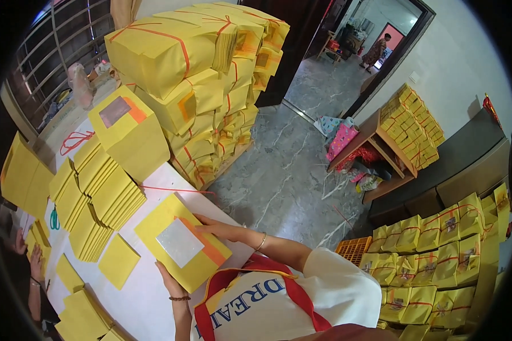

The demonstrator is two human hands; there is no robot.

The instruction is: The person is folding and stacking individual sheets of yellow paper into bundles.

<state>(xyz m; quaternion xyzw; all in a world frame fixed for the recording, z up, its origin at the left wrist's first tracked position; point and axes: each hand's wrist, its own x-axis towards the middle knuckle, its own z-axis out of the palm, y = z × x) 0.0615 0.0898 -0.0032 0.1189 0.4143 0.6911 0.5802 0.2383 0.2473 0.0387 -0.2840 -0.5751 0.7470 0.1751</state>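
Here both hands, left hand point(169, 279) and right hand point(209, 225), press flat-fingered against opposite edges of the yellow paper stack point(182, 241) lying on the white table point(148, 301), seemingly squaring it, which next calls for even pressure.

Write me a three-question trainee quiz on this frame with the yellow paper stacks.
1. True or false: the left hand and the right hand both touch the yellow paper stack topped with a silver square.
2. What ties the wrapped bundles piled high at the back? A) blue tape B) orange string C) wire
3. Which hand's wrist wears a dark bead bracelet?
Key: 1 true; 2 B; 3 left.
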